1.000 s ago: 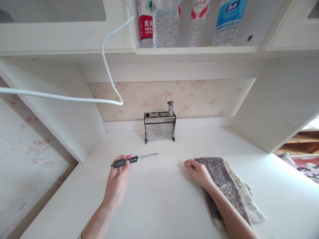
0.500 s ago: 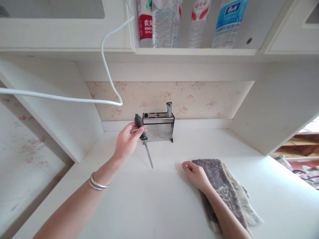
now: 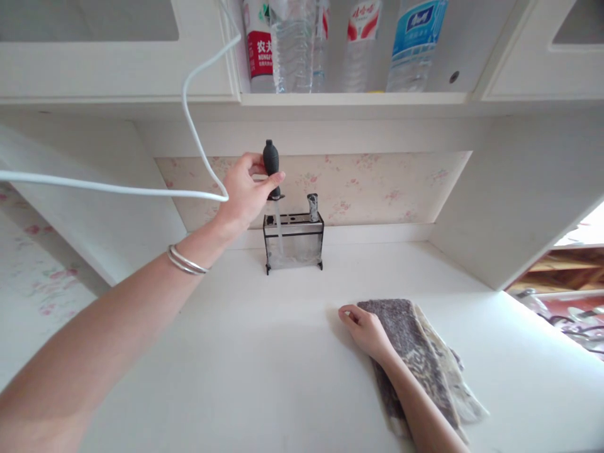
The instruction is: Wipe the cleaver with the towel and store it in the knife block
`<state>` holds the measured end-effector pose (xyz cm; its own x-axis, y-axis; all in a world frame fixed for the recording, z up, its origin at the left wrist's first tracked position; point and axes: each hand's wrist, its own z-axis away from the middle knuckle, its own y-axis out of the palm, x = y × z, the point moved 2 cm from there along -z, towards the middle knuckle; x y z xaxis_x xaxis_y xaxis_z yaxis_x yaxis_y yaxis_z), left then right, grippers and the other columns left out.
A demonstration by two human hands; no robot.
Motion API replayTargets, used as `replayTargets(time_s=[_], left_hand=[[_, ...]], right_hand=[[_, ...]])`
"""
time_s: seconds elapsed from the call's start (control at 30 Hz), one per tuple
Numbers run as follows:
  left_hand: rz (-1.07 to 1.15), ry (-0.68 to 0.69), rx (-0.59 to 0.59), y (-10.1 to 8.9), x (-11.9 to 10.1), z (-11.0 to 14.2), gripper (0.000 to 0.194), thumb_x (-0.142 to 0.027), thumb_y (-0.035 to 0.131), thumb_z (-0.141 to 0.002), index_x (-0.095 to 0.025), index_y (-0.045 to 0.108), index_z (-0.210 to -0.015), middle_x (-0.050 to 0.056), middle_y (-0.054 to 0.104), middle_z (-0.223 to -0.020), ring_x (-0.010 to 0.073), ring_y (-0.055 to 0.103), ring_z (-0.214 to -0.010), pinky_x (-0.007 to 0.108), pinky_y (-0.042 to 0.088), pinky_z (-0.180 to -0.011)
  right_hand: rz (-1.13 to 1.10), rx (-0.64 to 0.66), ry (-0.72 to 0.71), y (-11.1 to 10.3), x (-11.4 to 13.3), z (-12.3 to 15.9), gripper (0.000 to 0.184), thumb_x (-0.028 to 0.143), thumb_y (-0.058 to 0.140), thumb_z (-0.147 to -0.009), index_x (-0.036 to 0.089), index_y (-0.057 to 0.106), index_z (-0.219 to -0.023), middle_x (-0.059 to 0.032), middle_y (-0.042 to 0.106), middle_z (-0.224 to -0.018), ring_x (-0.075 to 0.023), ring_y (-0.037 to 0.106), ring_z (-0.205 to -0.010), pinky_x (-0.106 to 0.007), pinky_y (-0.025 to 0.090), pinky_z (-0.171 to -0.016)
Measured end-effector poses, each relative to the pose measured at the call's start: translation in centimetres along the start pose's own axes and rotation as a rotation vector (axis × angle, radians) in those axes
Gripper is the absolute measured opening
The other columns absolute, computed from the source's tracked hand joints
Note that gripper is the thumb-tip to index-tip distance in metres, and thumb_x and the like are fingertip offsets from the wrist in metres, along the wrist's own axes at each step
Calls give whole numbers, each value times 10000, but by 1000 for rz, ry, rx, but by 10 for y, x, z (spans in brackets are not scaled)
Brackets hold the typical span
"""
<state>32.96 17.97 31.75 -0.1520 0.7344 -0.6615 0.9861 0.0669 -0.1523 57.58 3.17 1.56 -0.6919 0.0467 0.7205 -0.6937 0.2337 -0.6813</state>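
My left hand (image 3: 250,189) grips the black handle of a sharpening steel (image 3: 279,229), holding it nearly upright with the rod pointing down. The rod hangs in front of the knife block (image 3: 295,250), a clear-sided stand with slots along its metal top. At the block's right end stands a grey-and-black patterned handle (image 3: 313,207). My right hand (image 3: 362,327) rests on the counter with curled fingers and nothing visible in them. Its wrist and forearm lie over a folded grey-brown and cream towel (image 3: 401,352).
A white cable (image 3: 117,189) crosses the upper left in front of the cabinets. Plastic bottles (image 3: 292,50) stand on the shelf (image 3: 353,99) overhead. Side panels flank the white counter (image 3: 264,358), and floral wallpaper (image 3: 377,189) covers the back wall.
My left hand has raised the sharpening steel and swung it closer to vertical, from beside the knife block to above and before its top. My right hand stays by the towel.
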Motion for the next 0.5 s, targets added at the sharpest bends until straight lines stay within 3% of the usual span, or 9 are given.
replayTargets(time_s=[0.2, 0.5], left_hand=[[-251, 162, -66, 11, -5, -50, 309, -280, 752, -781, -133, 576, -987, 16, 659, -927, 126, 594, -855, 340, 471, -858], [-158, 59, -158, 32, 18, -73, 291, -297, 743, -778, -202, 518, -935, -49, 653, -879, 103, 517, -895, 301, 364, -854]], right_hand=[[-16, 0, -7, -1, -1, 0, 323, 453, 462, -883, 248, 709, -905, 23, 541, -598, -153, 512, -576, -247, 349, -576], [-24, 5, -21, -2, 0, 0, 320, 453, 453, -880, 246, 697, -893, 13, 540, -605, -157, 517, -581, -245, 348, -565]])
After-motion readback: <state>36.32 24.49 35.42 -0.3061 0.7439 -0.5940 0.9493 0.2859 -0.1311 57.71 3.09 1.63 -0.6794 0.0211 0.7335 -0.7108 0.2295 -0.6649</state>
